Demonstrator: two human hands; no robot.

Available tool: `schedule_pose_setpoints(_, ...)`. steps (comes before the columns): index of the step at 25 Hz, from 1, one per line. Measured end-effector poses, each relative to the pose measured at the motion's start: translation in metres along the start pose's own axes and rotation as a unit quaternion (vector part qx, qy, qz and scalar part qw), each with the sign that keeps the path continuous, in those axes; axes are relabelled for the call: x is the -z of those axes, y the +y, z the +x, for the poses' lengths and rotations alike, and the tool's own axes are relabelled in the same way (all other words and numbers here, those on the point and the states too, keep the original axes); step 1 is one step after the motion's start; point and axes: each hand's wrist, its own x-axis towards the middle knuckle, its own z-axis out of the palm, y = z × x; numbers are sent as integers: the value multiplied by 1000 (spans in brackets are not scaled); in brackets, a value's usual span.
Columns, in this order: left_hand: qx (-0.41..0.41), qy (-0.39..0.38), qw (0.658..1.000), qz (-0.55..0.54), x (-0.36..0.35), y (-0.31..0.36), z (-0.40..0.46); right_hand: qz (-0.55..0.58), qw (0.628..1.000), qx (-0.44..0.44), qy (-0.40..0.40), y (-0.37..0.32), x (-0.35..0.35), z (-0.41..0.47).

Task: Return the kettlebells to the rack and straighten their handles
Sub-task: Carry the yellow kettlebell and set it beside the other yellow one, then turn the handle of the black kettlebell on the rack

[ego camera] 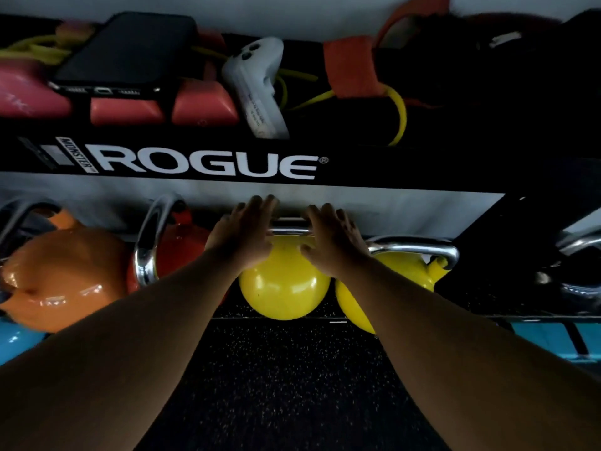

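Note:
A yellow kettlebell sits on the lower shelf of the black rack, its chrome handle lying crosswise. My left hand covers the handle's left end and my right hand its right end. On both hands the fingers lie over the bar and the thumbs tuck beneath. A second yellow kettlebell stands touching it on the right, with its handle crosswise too. Left of my hands is a red kettlebell whose handle is turned front to back. An orange kettlebell is further left.
The upper shelf holds a black phone, a white controller, pink weights, an orange strap and yellow cord. A blue kettlebell shows at the lower left, dark kettlebells at the right. Black speckled rubber floor lies below.

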Motion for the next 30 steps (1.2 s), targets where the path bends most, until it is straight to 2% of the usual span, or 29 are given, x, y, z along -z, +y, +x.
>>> schedule_pose_setpoints(4,-18,-2,997,78,13,29,-13,11,998,49,38,25,21,-41)
schedule_pose_setpoints(8,-66,27,987,141,9,92,-35,-2,997,41,71,76,51,-101)
schedule_pose_setpoints(11,-99,48,982,154,-2,162,-53,-35,997,28,60,130,80,-158)
schedule_pose_setpoints(17,-173,16,977,124,-31,353,-63,-65,997,-38,33,283,151,-285)
schedule_pose_setpoints(21,-193,1,976,105,-49,450,-51,-85,992,-85,31,369,181,-335)
schedule_pose_setpoints(26,-225,-22,969,98,-85,520,0,-92,988,-121,39,457,195,-327)
schedule_pose_setpoints(30,-188,-7,977,104,-115,548,69,-65,986,-149,24,510,193,-278)
